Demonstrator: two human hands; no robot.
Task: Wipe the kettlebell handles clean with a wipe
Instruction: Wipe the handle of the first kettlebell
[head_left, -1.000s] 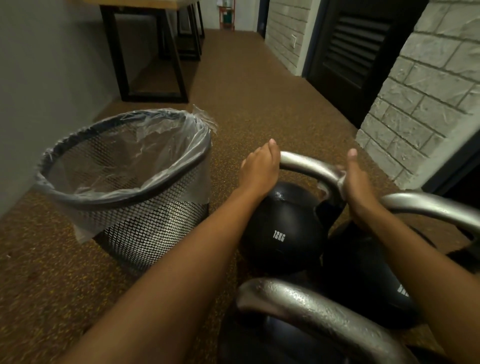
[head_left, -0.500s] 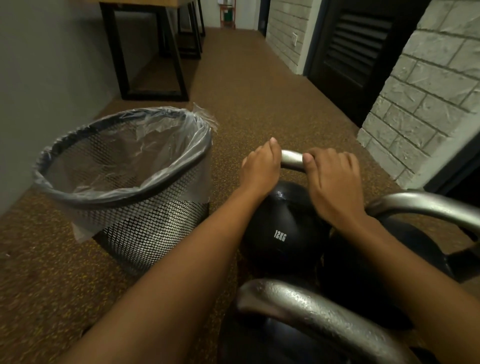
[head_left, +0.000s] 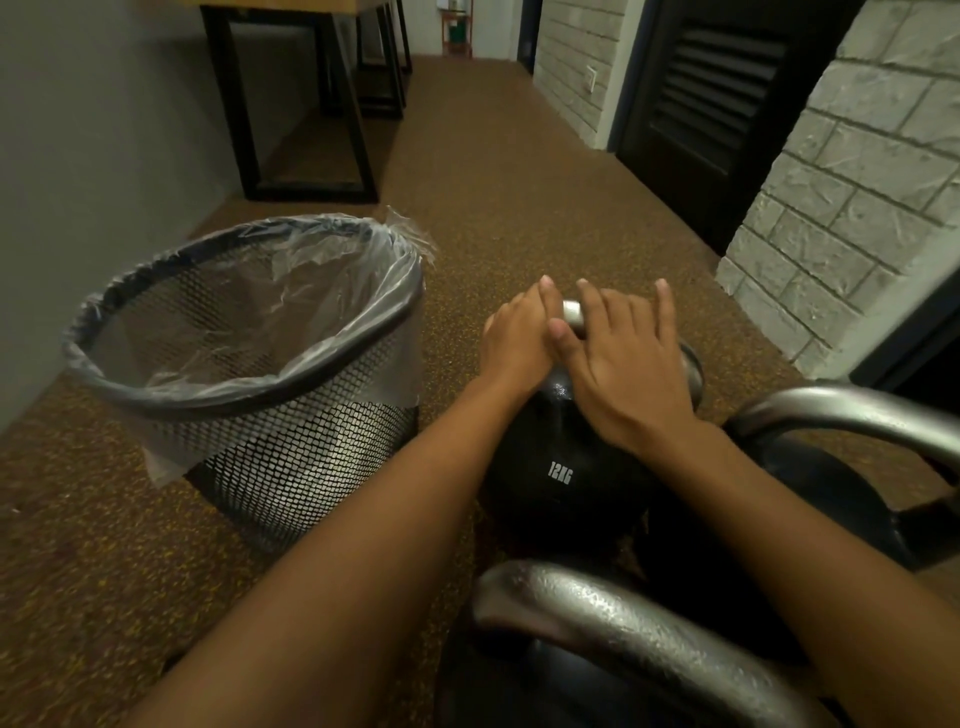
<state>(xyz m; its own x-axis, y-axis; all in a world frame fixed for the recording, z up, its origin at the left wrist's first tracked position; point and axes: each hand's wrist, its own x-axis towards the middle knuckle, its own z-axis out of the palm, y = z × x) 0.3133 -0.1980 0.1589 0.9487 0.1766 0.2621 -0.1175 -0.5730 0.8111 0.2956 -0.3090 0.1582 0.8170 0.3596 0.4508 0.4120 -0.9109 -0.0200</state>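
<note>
Three black kettlebells with silver handles stand on the floor at the lower right. The middle kettlebell is marked 12KG. My left hand is closed around the left end of its handle. My right hand lies over the handle right beside the left hand, fingers stretched forward, pressing down. The wipe is hidden under its palm. A second handle arches at the right, and a third handle is nearest to me.
A black mesh waste bin with a clear plastic liner stands just left of the kettlebells. Brown speckled floor runs ahead. A black-legged table is at the far left, with a dark louvred door and a grey brick wall on the right.
My right hand has slid left along the 12 kg kettlebell's handle, from its right end until it meets my left hand. My left hand has stayed put.
</note>
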